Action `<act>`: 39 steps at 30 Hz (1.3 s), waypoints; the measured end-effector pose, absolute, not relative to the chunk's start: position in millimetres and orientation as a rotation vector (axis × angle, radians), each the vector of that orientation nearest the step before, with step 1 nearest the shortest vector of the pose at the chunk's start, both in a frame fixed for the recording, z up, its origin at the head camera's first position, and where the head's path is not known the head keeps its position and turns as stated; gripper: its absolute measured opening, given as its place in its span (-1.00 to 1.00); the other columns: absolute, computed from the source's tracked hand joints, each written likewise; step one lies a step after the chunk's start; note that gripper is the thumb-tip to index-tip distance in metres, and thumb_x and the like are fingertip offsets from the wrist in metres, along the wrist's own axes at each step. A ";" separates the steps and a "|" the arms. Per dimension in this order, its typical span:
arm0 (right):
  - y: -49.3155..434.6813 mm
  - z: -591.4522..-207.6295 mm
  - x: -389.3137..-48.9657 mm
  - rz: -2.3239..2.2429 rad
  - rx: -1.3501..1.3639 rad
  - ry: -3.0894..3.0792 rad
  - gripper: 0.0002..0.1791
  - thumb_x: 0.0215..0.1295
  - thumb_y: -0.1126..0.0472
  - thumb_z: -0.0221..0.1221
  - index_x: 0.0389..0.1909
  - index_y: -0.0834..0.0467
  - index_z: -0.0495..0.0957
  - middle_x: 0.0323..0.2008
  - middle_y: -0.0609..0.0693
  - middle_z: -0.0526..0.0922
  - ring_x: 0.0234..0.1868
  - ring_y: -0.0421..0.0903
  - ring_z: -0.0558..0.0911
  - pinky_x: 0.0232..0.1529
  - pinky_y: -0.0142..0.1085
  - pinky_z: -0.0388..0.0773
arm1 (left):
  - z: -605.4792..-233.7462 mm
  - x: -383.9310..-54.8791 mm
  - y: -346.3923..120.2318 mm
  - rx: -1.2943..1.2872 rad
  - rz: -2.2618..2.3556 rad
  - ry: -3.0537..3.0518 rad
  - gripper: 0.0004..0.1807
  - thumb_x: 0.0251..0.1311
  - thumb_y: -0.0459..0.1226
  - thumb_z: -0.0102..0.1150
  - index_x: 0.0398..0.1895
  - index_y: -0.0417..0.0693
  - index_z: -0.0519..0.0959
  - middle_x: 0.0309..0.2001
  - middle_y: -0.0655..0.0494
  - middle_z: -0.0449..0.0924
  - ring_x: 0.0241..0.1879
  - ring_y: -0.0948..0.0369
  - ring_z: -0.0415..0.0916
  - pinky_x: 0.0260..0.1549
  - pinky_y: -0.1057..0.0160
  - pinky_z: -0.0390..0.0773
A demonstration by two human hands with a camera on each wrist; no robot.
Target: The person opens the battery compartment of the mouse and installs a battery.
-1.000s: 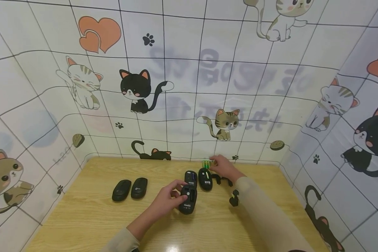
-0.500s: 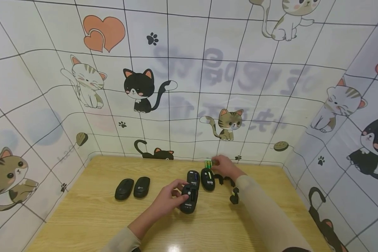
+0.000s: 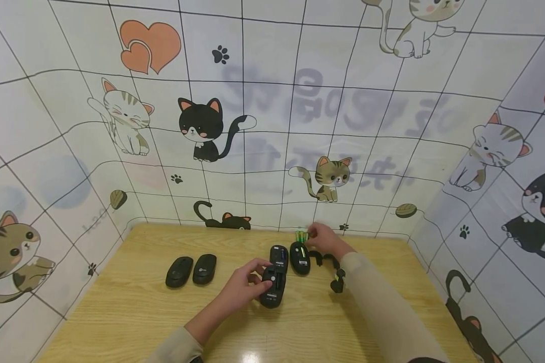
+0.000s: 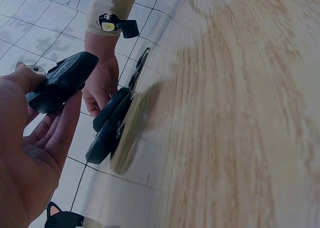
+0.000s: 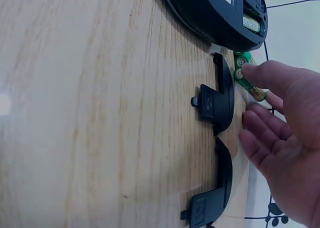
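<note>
My left hand (image 3: 242,287) holds a black computer mouse (image 3: 272,292) between thumb and fingers, its underside up and its battery slot showing. In the left wrist view this mouse (image 4: 65,83) is raised off the table. At the table's back edge, my right hand (image 3: 324,239) is at a small group of green batteries (image 3: 300,236). The right wrist view shows its thumb and index finger pinching one battery (image 5: 248,85). Beside them lies a second mouse (image 3: 300,259), upside down with a battery in its slot. A third upturned mouse (image 3: 278,255) is partly hidden behind the held one.
Two more mice (image 3: 179,272) lie right side up on the left part of the wooden table (image 3: 163,322). Two black battery covers, a nearer one (image 5: 207,205) and a farther one (image 5: 215,105), lie by the right hand. A patterned wall cloth (image 3: 263,176) rises behind.
The head view has shifted slightly. My right fingers have stayed at the batteries with only a slight movement. The left hand keeps its hold on the mouse in about the same place.
</note>
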State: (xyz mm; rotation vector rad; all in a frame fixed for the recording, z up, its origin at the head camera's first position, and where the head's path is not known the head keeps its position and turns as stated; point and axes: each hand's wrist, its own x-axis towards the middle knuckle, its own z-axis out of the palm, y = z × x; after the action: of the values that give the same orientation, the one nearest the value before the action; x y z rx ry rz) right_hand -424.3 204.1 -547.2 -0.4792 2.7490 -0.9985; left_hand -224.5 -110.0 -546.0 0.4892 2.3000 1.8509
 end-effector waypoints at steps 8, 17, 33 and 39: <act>207.9 -548.7 -411.5 -1.250 -0.434 2.746 -0.61 0.39 0.38 0.44 0.14 0.32 0.54 0.03 0.19 0.72 0.10 0.14 0.68 0.18 0.08 0.65 | -546.1 -224.0 -109.5 0.482 1.854 2.293 -0.55 0.50 -0.28 0.41 0.38 0.11 0.60 0.05 -0.05 0.57 -0.14 0.07 0.71 -0.33 0.16 0.83; 210.1 -554.0 -400.5 -1.493 -0.342 2.801 -0.75 0.48 0.36 0.40 0.03 0.19 0.55 -0.03 0.17 0.77 0.02 0.12 0.75 -0.06 -0.09 0.69 | -543.8 -223.3 -107.7 0.483 1.853 2.302 -0.56 0.51 -0.28 0.40 0.38 0.11 0.60 0.06 -0.06 0.57 -0.13 0.07 0.70 -0.31 0.17 0.83; 196.2 -520.4 -340.2 -1.746 -0.493 2.686 -0.72 0.52 0.40 0.34 0.15 0.21 0.58 -0.10 0.12 0.71 -0.14 -0.05 0.68 -0.17 -0.33 0.64 | -543.2 -222.5 -105.8 0.508 1.876 2.292 -0.56 0.51 -0.28 0.39 0.39 0.11 0.60 0.05 -0.05 0.57 -0.14 0.07 0.71 -0.32 0.16 0.83; 189.6 -511.0 -316.5 -1.835 -0.553 2.575 -0.75 0.50 0.42 0.36 0.10 0.16 0.68 -0.12 0.14 0.73 -0.17 0.00 0.70 -0.19 -0.32 0.69 | -542.3 -221.8 -105.3 0.524 1.875 2.295 -0.56 0.52 -0.30 0.37 0.40 0.11 0.58 0.04 -0.03 0.59 -0.15 0.09 0.71 -0.31 0.20 0.81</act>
State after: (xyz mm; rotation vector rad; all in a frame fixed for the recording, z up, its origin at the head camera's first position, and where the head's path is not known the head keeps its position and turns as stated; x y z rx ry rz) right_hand -316.5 189.6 -511.0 -0.5527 2.5750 -1.8347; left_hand -221.8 -105.3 -542.3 0.5235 2.2947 1.8752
